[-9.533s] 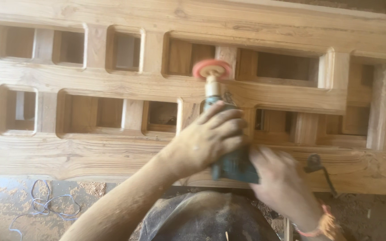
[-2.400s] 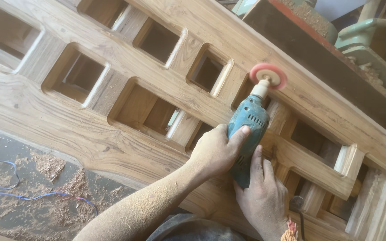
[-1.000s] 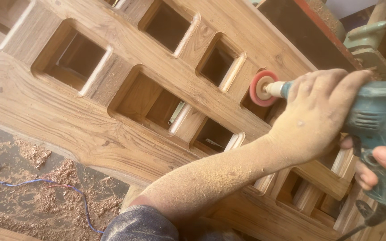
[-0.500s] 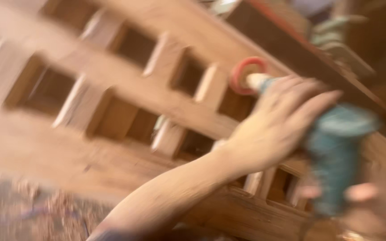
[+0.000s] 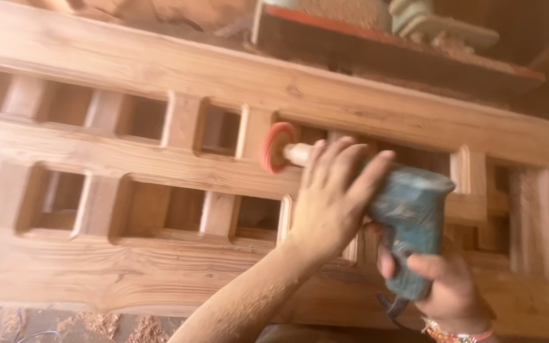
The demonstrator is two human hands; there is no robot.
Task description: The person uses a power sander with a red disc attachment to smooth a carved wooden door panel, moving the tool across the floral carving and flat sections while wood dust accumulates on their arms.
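A teal power drill (image 5: 408, 219) carries a red sanding wheel (image 5: 276, 147) on a pale shaft. The wheel sits at the edge of a square opening in a carved wooden lattice panel (image 5: 160, 168). My left hand (image 5: 335, 194) lies flat over the front of the drill body, fingers spread toward the wheel. My right hand (image 5: 443, 282) grips the drill's handle from below, a beaded bracelet on its wrist. Fine dust coats my left forearm.
A dark wooden beam with a red edge (image 5: 389, 54) lies behind the panel, with a green machine part (image 5: 440, 25) on top. Wood shavings (image 5: 103, 324) and a thin cord lie on the floor at lower left.
The view has swung, so the panel now runs level instead of slanted. The drill and both hands have shifted left along the panel, with the wheel at another opening.
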